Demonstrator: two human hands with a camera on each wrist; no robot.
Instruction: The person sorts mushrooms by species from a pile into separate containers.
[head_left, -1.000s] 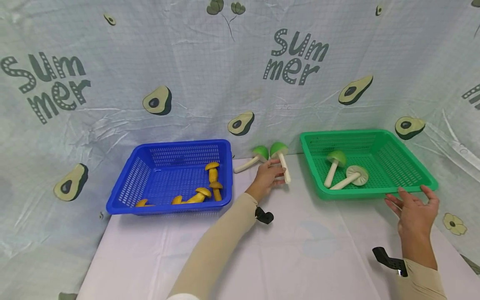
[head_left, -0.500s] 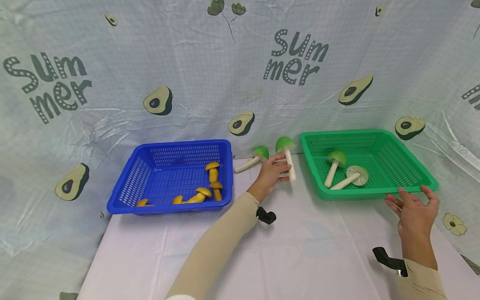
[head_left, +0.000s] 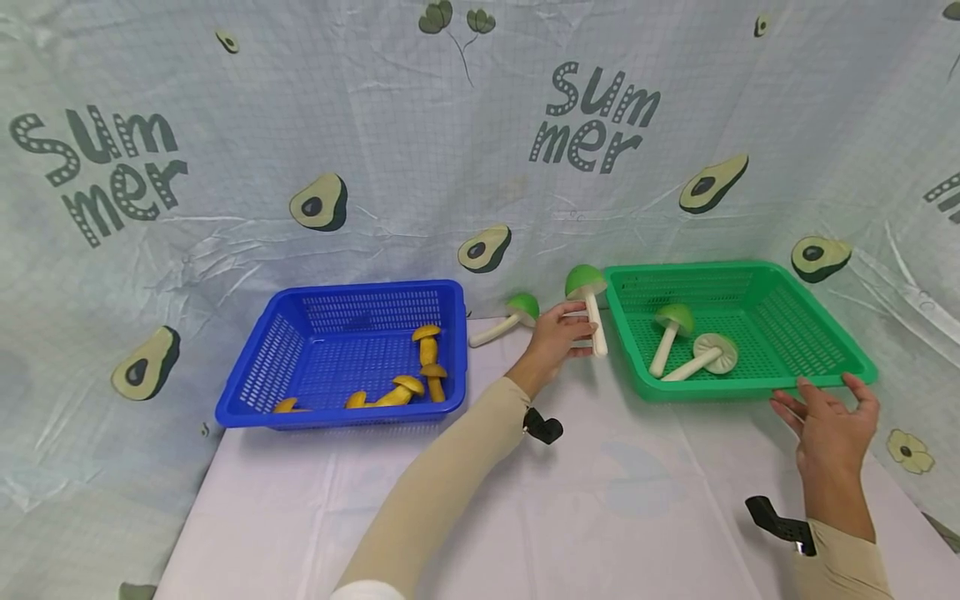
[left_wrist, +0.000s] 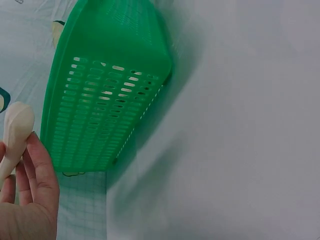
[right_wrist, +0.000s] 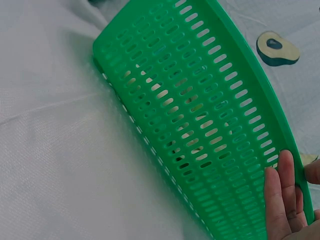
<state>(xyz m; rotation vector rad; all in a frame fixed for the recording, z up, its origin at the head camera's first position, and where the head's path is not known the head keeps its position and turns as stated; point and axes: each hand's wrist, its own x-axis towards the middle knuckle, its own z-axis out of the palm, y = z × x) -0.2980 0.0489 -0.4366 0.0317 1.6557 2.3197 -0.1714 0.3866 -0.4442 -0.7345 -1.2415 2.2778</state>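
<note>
In the head view, my left hand (head_left: 557,340) pinches the white stem of a green-capped toy mushroom (head_left: 592,307), held cap up just beside the left end of the green basket (head_left: 720,390). The left wrist view shows the pale stem end (left_wrist: 19,122) between thumb and fingers, with the basket wall close by. My right hand (head_left: 834,425) grips the front right rim of that basket, fingers (right_wrist: 276,195) against its outer wall and thumb over the rim. Two green-capped mushrooms (head_left: 675,318) lie inside the basket. Another green-capped mushroom (head_left: 508,320) rests on the table behind my left hand.
A blue basket (head_left: 341,358) stands at the left with several yellow mushrooms (head_left: 428,348) along its right and front sides. Printed cloth (head_left: 405,167) hangs behind both baskets. Pale cloth covers the table (head_left: 585,517).
My left hand has lifted the green-capped mushroom and carried it right, away from the one lying on the table, up to the green basket. The right hand stays at the rim.
</note>
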